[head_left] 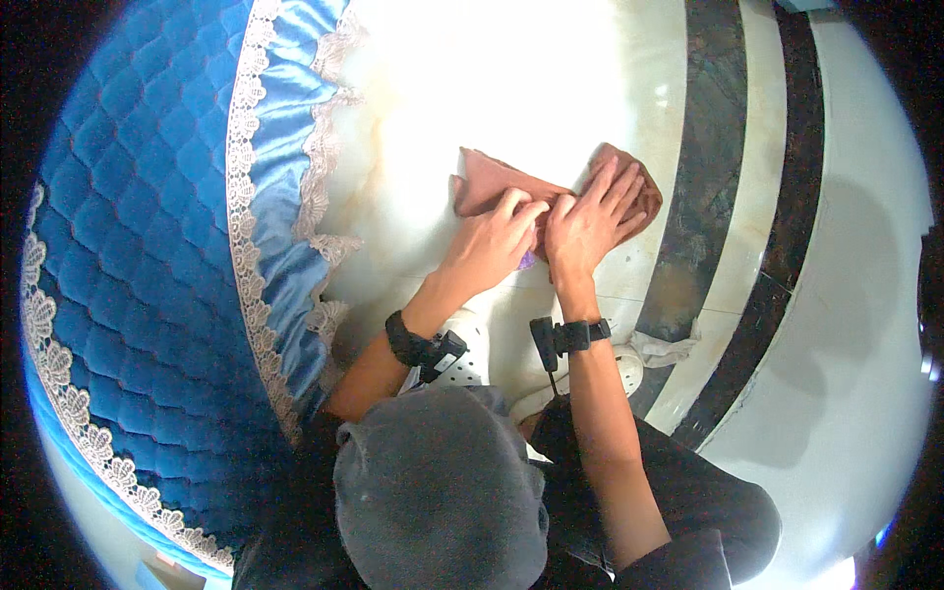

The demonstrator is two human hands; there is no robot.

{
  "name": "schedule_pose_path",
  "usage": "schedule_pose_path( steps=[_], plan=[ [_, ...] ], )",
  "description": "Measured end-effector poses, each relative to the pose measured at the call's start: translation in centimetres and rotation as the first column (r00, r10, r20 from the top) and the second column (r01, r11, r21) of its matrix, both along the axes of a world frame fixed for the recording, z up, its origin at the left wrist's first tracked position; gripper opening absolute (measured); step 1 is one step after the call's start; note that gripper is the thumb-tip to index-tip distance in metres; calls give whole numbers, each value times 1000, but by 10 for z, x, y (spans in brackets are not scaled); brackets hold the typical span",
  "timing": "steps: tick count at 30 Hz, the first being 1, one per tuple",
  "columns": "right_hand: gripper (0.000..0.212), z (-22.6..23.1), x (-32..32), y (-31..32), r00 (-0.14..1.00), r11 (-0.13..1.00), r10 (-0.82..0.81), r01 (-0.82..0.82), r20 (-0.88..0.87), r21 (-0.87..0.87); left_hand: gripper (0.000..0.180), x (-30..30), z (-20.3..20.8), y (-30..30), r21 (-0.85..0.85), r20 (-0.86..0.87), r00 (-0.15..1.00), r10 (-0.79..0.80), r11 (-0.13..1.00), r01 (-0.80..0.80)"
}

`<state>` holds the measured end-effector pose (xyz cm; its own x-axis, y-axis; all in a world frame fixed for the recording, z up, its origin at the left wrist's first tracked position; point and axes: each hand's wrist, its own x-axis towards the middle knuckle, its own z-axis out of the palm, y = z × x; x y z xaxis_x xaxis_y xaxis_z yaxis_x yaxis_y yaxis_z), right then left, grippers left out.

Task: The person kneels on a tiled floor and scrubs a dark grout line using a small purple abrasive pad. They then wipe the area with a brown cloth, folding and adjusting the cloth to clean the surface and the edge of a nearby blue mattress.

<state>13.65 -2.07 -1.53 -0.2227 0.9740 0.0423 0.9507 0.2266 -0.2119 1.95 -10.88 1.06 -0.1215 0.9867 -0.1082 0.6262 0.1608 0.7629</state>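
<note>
A reddish-brown cloth [489, 184] lies bunched and folded on the pale, shiny floor tiles. My left hand [492, 241] has its fingers curled in on the cloth's near left part, gripping it. Pressed flat on the cloth's right part is my right hand [588, 221], its fingers spread and its thumb close to the left hand. A small purple patch [527, 261] shows between the two hands; I cannot make out what it is. Black straps with small devices sit on both my wrists.
To the left is a bed with a blue quilted cover [147, 197] and a lace-edged skirt [285, 167] hanging to the floor. Dark tile bands [713, 147] run along a white wall [865, 246] at right. Beside my white clog [629, 369] lies a crumpled whitish cloth [667, 349].
</note>
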Motion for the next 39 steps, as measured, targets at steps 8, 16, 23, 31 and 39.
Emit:
schedule_pose_path(
  steps=[8,16,23,31,39],
  plan=[
    [76,-8,56,45,945,999,-35,35,-324,-7,34,48,-7,59,26,-77,990,-118,992,120],
    [59,-23,34,138,935,953,274,-234,-223,190,29,24,-27,125,154,-290,957,-8,986,55],
    [54,-20,-23,211,813,802,571,-523,-115,288,25,-28,-33,177,278,-323,939,119,960,-26],
    [62,-21,-133,207,694,713,693,-699,-193,44,30,-107,-33,147,214,-244,892,382,918,-335],
    [41,5,-245,53,319,507,666,-857,-675,95,33,-128,-4,-16,-100,-494,639,589,692,-715]
  ],
)
